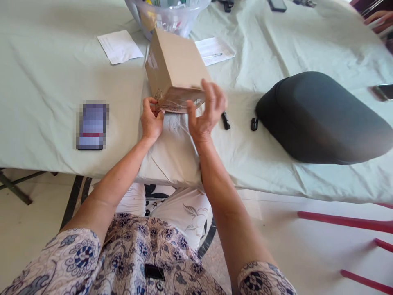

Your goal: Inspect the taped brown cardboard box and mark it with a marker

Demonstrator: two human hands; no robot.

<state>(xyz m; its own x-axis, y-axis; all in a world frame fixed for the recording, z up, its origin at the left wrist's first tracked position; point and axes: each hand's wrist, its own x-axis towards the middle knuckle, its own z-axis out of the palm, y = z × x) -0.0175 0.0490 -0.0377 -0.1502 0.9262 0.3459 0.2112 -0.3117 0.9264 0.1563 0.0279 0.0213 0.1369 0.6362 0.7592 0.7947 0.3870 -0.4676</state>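
A brown cardboard box (187, 59) sits tilted on the cloth-covered table, with clear tape on its near side and some printed marks. My left hand (152, 121) is closed in a pinch at the box's near left bottom corner. Beside the near right edge, my right hand (207, 112) is raised with its thumb and fingers apart, slightly blurred, and holds nothing. A black marker-like cylinder (226, 121) lies just right of that hand, partly hidden by it. Farther right is a short black cap-like piece (254, 124).
A clear plastic basket (175, 20) of items stands behind the box. White papers (119, 47) lie at either side of it. A phone-like device (92, 126) is at left, a large dark padded object (325, 119) at right. Another person's hand (379, 20) shows top right.
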